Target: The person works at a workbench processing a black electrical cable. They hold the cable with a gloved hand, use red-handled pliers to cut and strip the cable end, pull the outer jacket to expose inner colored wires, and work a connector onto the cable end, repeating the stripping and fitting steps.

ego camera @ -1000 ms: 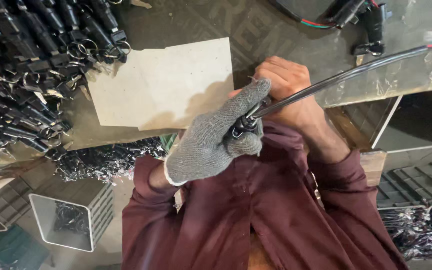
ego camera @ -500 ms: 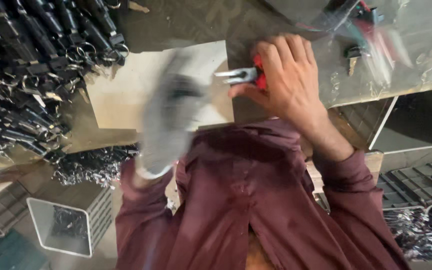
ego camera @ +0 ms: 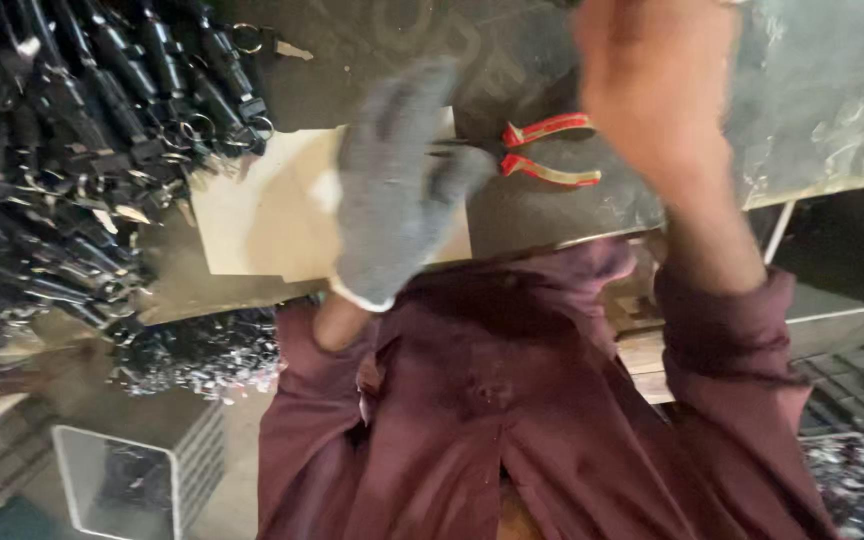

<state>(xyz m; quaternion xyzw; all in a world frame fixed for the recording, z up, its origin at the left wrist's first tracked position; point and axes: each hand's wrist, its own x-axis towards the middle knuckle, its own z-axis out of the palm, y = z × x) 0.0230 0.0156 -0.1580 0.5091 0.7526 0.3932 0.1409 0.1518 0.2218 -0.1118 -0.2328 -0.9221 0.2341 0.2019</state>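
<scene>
Red-handled pliers point(ego camera: 542, 152) lie at upper centre on the dark workbench point(ego camera: 812, 90). The gloved left hand point(ego camera: 397, 185) touches their jaws, grip unclear; the bare right hand point(ego camera: 657, 90) hovers blurred, grip untellable.

Our left hand point(ego camera: 392, 185), in a grey knitted glove, lay blurred with its fingers loosely curled. Our bare right hand point(ego camera: 657, 90) reached outward, maroon sleeve pushed back at the wrist.
</scene>
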